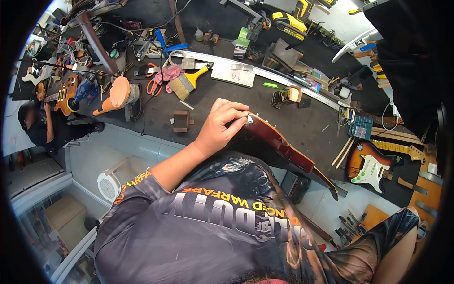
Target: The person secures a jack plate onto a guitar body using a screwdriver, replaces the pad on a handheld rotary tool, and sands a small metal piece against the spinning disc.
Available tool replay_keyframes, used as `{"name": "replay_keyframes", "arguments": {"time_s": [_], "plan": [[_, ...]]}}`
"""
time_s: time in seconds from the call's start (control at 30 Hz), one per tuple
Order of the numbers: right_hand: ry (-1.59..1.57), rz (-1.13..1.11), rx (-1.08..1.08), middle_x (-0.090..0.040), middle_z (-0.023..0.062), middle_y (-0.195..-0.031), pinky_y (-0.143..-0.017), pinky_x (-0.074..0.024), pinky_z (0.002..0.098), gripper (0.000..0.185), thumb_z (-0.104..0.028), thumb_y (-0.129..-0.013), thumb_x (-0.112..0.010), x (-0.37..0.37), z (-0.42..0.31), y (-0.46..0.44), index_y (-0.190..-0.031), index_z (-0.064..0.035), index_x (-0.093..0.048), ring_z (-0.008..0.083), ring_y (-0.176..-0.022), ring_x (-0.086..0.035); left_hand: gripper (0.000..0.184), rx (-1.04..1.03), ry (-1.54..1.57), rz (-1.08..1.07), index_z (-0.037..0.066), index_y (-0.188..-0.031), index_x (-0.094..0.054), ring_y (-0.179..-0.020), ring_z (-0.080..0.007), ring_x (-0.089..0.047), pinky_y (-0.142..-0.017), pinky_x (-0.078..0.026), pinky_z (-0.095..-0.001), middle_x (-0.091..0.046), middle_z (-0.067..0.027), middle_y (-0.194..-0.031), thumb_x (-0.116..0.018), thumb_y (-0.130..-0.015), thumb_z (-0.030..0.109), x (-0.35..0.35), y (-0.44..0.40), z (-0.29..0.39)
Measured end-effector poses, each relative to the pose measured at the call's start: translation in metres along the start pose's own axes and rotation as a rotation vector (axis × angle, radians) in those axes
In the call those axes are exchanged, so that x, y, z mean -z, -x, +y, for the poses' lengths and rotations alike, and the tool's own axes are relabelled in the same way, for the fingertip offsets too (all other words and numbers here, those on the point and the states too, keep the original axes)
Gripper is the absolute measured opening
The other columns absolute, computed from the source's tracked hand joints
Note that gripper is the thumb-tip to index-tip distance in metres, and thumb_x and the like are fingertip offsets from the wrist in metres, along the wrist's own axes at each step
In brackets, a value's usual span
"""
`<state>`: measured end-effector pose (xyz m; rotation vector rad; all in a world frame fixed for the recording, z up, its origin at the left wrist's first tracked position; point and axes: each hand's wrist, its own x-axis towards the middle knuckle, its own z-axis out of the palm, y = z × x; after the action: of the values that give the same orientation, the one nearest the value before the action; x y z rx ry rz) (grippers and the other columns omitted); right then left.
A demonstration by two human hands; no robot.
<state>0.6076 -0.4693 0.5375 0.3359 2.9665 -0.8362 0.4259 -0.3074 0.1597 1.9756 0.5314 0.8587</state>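
Head view, nearest first: the wearer's dark printed shirt (227,222) fills the foreground, and just beyond it a dark red guitar (276,140) stands edge-on at the near edge of the bench (208,128), its neck running off to the right and nearer. The left hand (222,118) is closed on the guitar's left end, thumb on the near side and fingers over the far side, beside a pale metal button (249,120). The right hand is out of sight, so its state cannot be told. The step in hand looks to be steadying or turning the instrument by its end; the next move would seem to call for a firm hold there and care that the neck meets nothing. To the right lies a sunburst guitar (375,171). Left of the hand sits a small wooden block (180,118), and farther back a wide brush (183,88) and a long metal straightedge (279,78). At the far left, another person (35,125) reaches toward a brown guitar (66,97); a yellow power tool (289,26) lies at the far side.
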Motion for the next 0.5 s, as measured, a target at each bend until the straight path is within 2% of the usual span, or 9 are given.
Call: {"name": "replay_keyframes", "arguments": {"time_s": [0.1,0.5], "plan": [[-0.003,-0.002,-0.006,-0.061,0.0159,-0.157,-0.121,-0.0457,0.0581,0.063,-0.048,-0.108,-0.065,0.001,-0.003,-0.001,-0.155,-0.0061,-0.060,0.0432,-0.137,-0.058,0.008,0.004,0.000,0.000,0.006,-0.109,-0.081,-0.121,-0.0289,-0.066,-0.110,-0.050,-0.0424,-0.082,-0.0077,-0.131,-0.081,-0.102,0.007,-0.001,0.000,0.000],[-0.011,-0.013,-0.011,-0.064,0.0156,-0.152,-0.117,-0.0487,0.0567,0.056,-0.044,-0.109,-0.064,0.005,-0.011,-0.004,-0.150,-0.0063,-0.065,0.0420,-0.130,-0.061,0.004,0.014,0.015,0.019,0.005,-0.106,-0.081,-0.121,-0.0291,-0.066,-0.110,-0.050,-0.0428,-0.082,-0.0076,-0.131,-0.080,-0.102,0.007,-0.002,-0.001,0.002]]}}
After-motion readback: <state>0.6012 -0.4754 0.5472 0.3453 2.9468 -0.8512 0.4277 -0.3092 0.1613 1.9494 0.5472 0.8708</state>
